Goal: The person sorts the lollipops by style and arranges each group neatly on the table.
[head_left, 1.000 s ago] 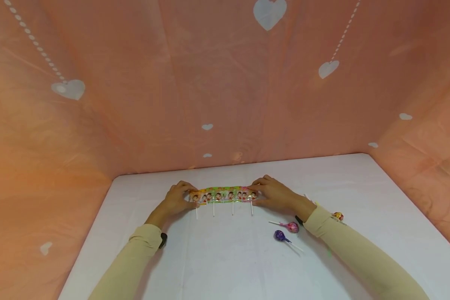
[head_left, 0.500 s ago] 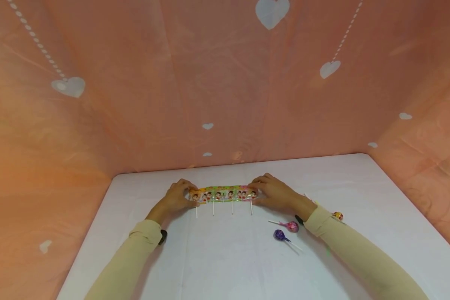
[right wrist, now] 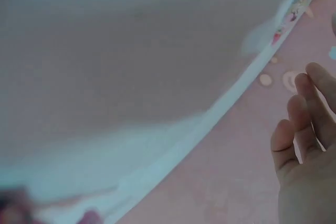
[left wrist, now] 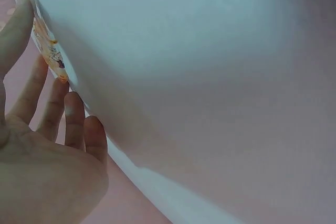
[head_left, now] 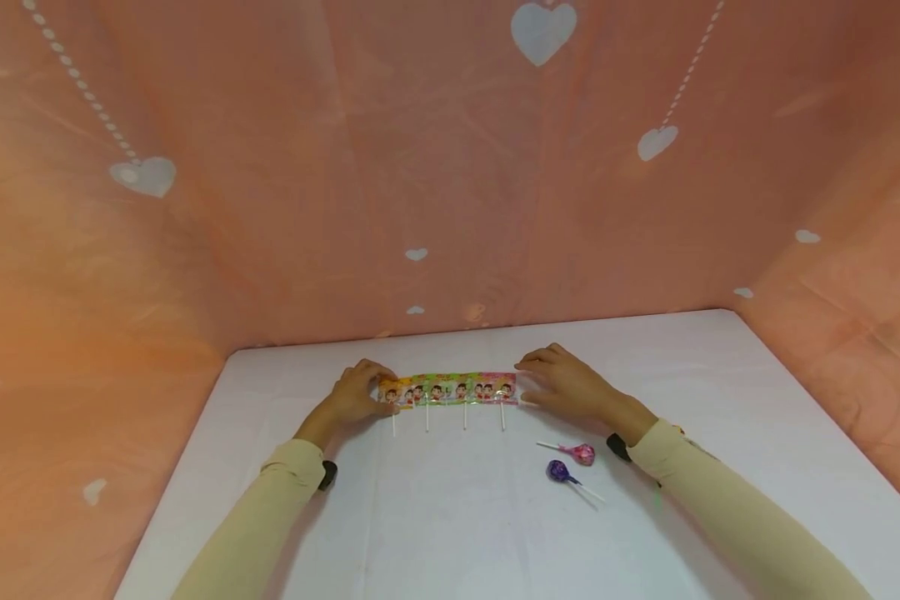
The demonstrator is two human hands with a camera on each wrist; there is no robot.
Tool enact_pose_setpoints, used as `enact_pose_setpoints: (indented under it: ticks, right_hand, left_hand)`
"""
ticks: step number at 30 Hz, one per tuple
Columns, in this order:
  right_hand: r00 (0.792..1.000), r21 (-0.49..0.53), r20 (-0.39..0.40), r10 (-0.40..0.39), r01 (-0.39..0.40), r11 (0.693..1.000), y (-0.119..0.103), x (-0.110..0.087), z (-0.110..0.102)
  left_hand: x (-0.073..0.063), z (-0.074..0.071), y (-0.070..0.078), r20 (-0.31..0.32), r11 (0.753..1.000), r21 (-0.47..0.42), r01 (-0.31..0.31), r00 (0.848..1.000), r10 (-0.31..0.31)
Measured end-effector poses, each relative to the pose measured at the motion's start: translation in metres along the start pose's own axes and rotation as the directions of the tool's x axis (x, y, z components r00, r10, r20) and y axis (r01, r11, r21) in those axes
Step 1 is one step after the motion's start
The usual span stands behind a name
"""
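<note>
Several flat wrapped lollipops lie side by side in a row, white sticks toward the person: an orange-wrapped lollipop (head_left: 392, 394) at the left end, green-wrapped lollipops (head_left: 450, 389) in the middle, a pink-wrapped lollipop (head_left: 504, 388) at the right end. My left hand (head_left: 355, 395) holds the orange one by its edges, thumb on the near side and fingers on the far side; the left wrist view shows its fingertips at the wrapper (left wrist: 50, 56). Just off the pink end, my right hand (head_left: 570, 385) has its fingers loosely spread and holds nothing.
A pink round lollipop (head_left: 582, 454) and a purple round lollipop (head_left: 558, 472) lie on the white table (head_left: 450, 517), near the right forearm. More candy is mostly hidden under the right sleeve (head_left: 720, 492). A peach curtain (head_left: 450, 167) with hearts stands behind.
My right hand has let go of the pink-wrapped lollipop and moved a little to the right. The left hand and the row have stayed in place.
</note>
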State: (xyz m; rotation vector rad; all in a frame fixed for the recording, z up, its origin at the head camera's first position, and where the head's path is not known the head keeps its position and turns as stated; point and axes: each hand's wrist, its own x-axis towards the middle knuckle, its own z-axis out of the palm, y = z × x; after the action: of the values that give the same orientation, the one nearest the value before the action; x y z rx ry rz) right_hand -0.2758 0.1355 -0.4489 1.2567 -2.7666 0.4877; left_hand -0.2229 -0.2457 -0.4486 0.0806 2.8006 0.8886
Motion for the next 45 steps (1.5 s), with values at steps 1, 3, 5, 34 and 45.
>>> enact_pose_setpoints:
  ticks: [1, 3, 5, 34, 45]
  right_hand:
    - [1.0, 0.004, 0.002, 0.004, -0.004, 1.0, 0.0, -0.002, -0.002]
    - [1.0, 0.015, -0.003, 0.018, -0.018, 1.0, 0.0, -0.007, -0.006]
    - [0.999, 0.036, -0.017, 0.029, -0.028, 0.999, -0.001, -0.012, -0.012]
    - [0.97, -0.042, -0.072, 0.231, -0.234, 0.971, 0.043, -0.127, -0.04]
    - [0.956, -0.008, -0.07, 0.286, -0.288, 0.958, 0.042, -0.14, -0.032]
  left_hand:
    - [0.0, 0.0, 0.0, 0.0, 1.0, 0.002, -0.001, 1.0, 0.001]
    - [-0.001, 0.0, -0.001, 0.0, 1.0, 0.003, -0.006, 1.0, 0.006]
    - [-0.001, -0.001, -0.001, 0.001, 1.0, 0.001, -0.015, 1.0, 0.015]
    - [-0.015, 0.067, 0.11, -0.088, 0.916, -0.056, -0.397, 0.916, 0.392]
    - [-0.002, 0.124, 0.165, 0.154, 0.816, 0.033, -0.578, 0.809, 0.567]
